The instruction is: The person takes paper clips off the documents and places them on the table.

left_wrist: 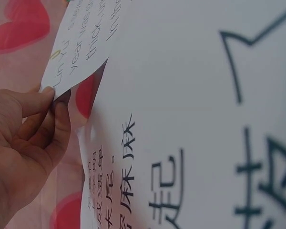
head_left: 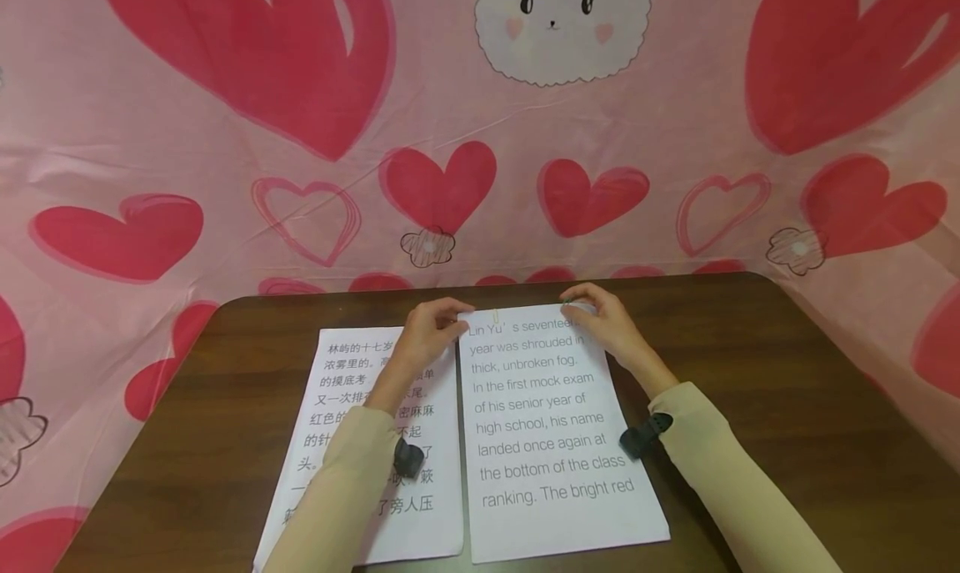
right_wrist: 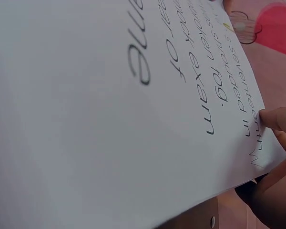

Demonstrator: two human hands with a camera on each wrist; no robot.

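Observation:
A stack of white paper printed in English point(head_left: 540, 439) lies in front of me, with a yellow paper clip point(head_left: 496, 316) on its top edge. My left hand point(head_left: 427, 331) pinches its top left corner between thumb and fingers. At the top right corner my right hand point(head_left: 611, 327) grips the paper, thumb on the printed face point(right_wrist: 229, 162). Some small dark thing point(right_wrist: 250, 191) shows by the right hand's fingers, too unclear to name. Beneath my left forearm lies a second stack, printed in Chinese point(head_left: 352, 414), partly covered by the arm.
Both stacks lie side by side on a dark brown wooden table point(head_left: 750, 373). Behind its far edge hangs a pink cloth point(head_left: 637, 123) with red hearts. Black wrist cameras point(head_left: 408, 458) sit on the sleeves above the paper.

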